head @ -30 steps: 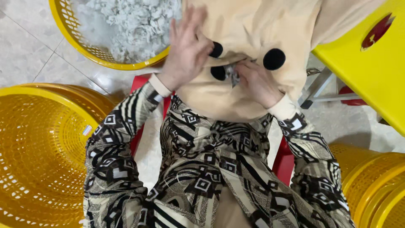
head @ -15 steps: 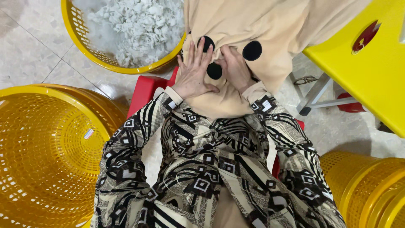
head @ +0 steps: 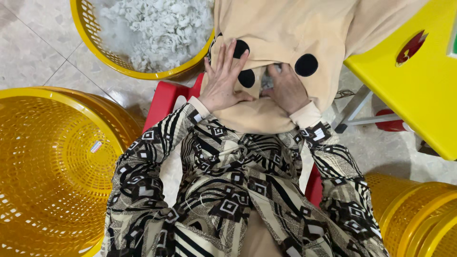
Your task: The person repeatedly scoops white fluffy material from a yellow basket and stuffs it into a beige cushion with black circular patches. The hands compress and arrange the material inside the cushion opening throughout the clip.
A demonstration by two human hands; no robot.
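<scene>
Now my left hand [head: 223, 83] lies flat, fingers spread, on the beige plush cover [head: 285, 33] across my lap; my right hand [head: 287, 89], just beside it, pinches white stuffing [head: 267, 82] at the opening between them.

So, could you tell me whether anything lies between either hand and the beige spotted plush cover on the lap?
Nothing visible does. The left hand lies flat on the beige plush cover, and the right hand presses at its opening, where white stuffing shows. Both hands touch the fabric directly.
</scene>
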